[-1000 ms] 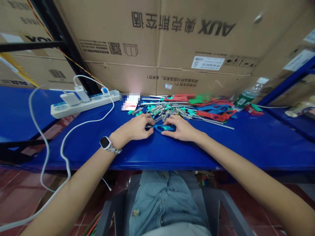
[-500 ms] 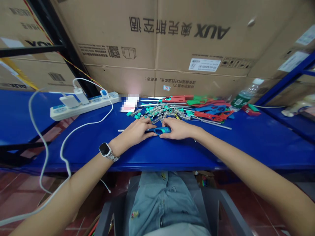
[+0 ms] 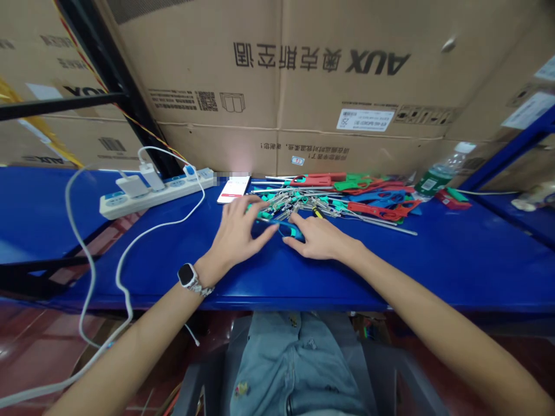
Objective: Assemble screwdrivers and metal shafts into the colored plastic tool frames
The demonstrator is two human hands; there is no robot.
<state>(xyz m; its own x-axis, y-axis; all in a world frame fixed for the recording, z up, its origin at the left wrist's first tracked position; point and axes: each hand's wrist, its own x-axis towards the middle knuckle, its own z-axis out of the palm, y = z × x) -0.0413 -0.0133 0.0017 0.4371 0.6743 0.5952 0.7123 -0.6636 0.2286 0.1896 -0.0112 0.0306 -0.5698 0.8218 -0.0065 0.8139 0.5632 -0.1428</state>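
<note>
- Reads "AUX 奥克斯空调" upside down on the large box (image 3: 280, 98).
- Reads "谢谢您!" upside down, lower on the same box.
- Reads "AUX" twice on the cardboard at left (image 3: 73, 136).
- Shows print too small to read on the white label (image 3: 365, 119) and bottle (image 3: 433, 182).

Blue tabletop (image 3: 277, 286), white power strip (image 3: 170, 189), phone (image 3: 234, 189), heap of plastic handles and metal rods (image 3: 333, 200), bottle (image 3: 437, 180)

Left wrist (image 3: 208, 269) carries a dark-faced, pale-cased smartwatch (image 3: 187, 275), rounded-rectangular, on silvery link band (image 3: 204, 288). Trousers (image 3: 318, 375) are pale blue, denim-like; scattered small motifs (image 3: 241, 389), one yellowish.
</note>
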